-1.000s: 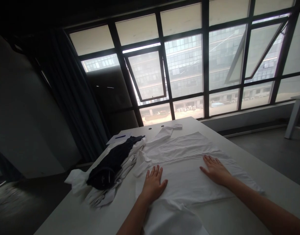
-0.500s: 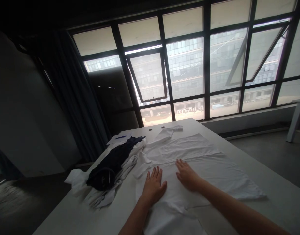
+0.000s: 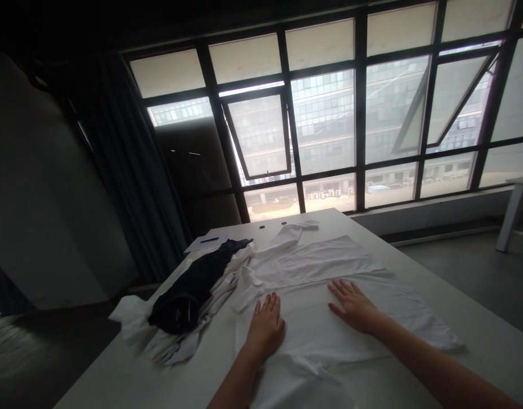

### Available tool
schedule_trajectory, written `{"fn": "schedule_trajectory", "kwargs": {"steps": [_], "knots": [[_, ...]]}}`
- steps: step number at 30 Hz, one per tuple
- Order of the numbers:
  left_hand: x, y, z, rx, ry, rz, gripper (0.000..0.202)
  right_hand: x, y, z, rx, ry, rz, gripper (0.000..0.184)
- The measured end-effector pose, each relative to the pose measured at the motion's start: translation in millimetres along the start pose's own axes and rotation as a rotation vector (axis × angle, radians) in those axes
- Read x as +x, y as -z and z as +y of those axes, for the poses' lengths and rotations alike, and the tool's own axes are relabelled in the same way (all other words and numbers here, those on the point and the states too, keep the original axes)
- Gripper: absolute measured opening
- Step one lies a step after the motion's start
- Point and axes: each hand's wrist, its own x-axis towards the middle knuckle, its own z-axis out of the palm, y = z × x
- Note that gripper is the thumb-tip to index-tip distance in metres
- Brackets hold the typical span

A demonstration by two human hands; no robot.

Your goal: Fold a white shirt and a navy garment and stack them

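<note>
One white shirt (image 3: 325,258), spread on the pale table (image 3: 492,355) to the right of the dark garment (image 3: 204,275), directly under both my hands. Long axis: crosswise before me, collar end beside the dark garment, hem end well apart from it. Left hand (image 3: 266,328): palm down on the half nearer me, the closer of the two to the dark garment and the collar; fingers straight, nearly together, nothing gripped. Right hand (image 3: 354,308): same half, farther from the dark garment, nearer the hem; fingers extended, slightly spread, thumb apart, nothing gripped. Pressure of either: I cannot tell. Appearance: plain, thin-looking, shallow creases, a seam-like line running lengthwise; one sleeve stretched out right of the dark garment's far end, the other toward me, its end unclear.
</note>
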Motion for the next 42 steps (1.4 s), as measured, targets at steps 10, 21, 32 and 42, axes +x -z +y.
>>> {"fn": "schedule_trajectory", "kwargs": {"steps": [10, 21, 32, 42], "knots": [[-5.2, 6.5, 7.3, 0.006, 0.027, 0.018, 0.071, -36.2, 10.7, 164.6, -0.266, -0.506, 0.174, 0.072], [-5.8, 8.1, 7.0, -0.117, 0.031, 0.114, 0.061, 17.4, -15.8, -81.8, -0.023, -0.013, 0.136, 0.066], [-5.5, 8.6, 6.2, -0.049, 0.031, 0.095, 0.057, 6.9, -22.6, -113.2, 0.142, 0.180, 0.012, 0.082], [-14.9, 13.3, -11.6, 0.018, -0.038, -0.020, 0.072, -63.9, -3.2, 107.8, -0.139, -0.228, 0.126, 0.088]]}}
